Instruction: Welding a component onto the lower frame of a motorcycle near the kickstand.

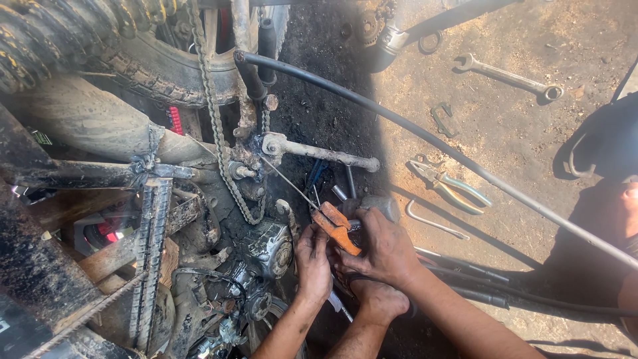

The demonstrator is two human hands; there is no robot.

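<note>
My left hand (pixel 312 260) rests with curled, greasy fingers against the grimy engine casing (pixel 267 247) of a motorcycle, just under the orange-handled pliers (pixel 337 228). Lower down, my right hand (pixel 380 300) is balled up beneath another person's hand (pixel 389 249); what it holds is hidden. That other hand, whose arm comes from the lower right, grips the pliers. The pliers' jaws bite a thin wire (pixel 289 181) that runs up to a lever (pixel 319 151) by the drive chain (pixel 214 113).
A long black cable (pixel 425 136) crosses the dirt floor diagonally. Teal-handled pliers (pixel 452 186), a bent metal rod (pixel 432 223), a spanner (pixel 508 76) and a small bracket (pixel 444 119) lie on the ground. The rear tyre (pixel 156 70) is at the top left. A person in dark clothes (pixel 608 173) squats at the right.
</note>
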